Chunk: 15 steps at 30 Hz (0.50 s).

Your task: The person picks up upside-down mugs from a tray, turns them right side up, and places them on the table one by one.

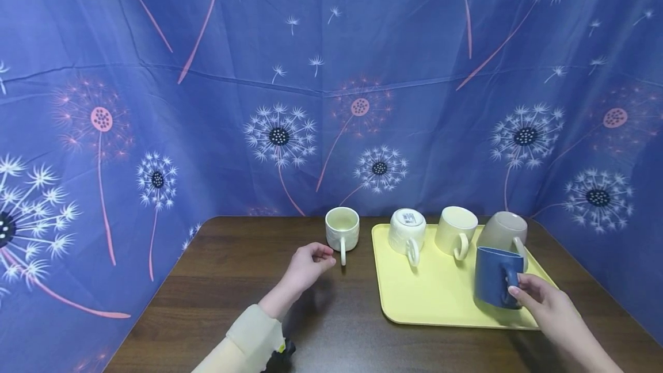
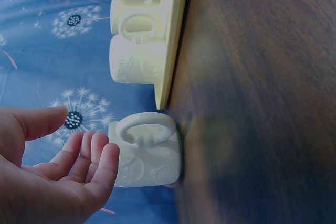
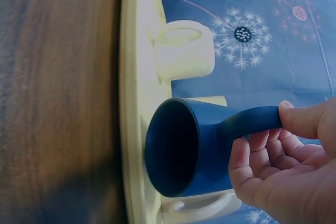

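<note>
My right hand pinches the handle of a blue mug between thumb and fingers. The mug is tilted, its dark mouth facing down toward the yellow tray, as the right wrist view shows. My left hand is beside the handle of a pale embossed mug, which stands upright on the table. In the left wrist view, the left thumb and curved fingers are spread apart with nothing between them, and the fingertips overlap the edge of that mug.
Upside down along the tray's back are a white mug with a label on its base, a cream mug and a grey mug partly behind the blue one. A blue dandelion-print cloth hangs behind the brown wooden table.
</note>
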### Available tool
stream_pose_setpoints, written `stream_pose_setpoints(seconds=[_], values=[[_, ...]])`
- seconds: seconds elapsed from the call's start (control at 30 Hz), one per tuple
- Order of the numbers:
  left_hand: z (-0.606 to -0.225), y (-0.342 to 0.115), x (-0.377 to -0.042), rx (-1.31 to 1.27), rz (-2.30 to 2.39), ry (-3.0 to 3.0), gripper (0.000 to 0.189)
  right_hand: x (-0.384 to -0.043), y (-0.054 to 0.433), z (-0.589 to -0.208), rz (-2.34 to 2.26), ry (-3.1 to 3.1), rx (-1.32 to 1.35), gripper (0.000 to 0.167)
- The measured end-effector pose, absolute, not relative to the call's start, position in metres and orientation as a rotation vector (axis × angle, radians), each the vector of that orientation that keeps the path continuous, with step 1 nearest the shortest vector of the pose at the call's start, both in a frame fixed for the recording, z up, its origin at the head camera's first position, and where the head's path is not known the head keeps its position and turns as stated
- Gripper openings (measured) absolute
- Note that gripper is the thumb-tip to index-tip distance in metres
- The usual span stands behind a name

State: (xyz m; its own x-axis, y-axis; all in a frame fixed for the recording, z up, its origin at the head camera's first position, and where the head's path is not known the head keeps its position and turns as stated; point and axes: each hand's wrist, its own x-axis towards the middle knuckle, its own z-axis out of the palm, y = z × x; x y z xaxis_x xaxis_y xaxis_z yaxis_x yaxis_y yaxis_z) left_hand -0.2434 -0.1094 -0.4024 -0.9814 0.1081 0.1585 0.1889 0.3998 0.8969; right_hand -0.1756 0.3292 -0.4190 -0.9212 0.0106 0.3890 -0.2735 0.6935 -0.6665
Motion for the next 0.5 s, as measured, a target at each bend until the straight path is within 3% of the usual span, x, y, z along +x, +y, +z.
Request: stream_pose_setpoints(seconds=[0.5], values=[[-0.387, -0.108, -0.228, -0.425, -1.455, -2.531, 0.017, -0.175, 0.335, -0.396, 1.328, -2.747, 0.089, 0.049]])
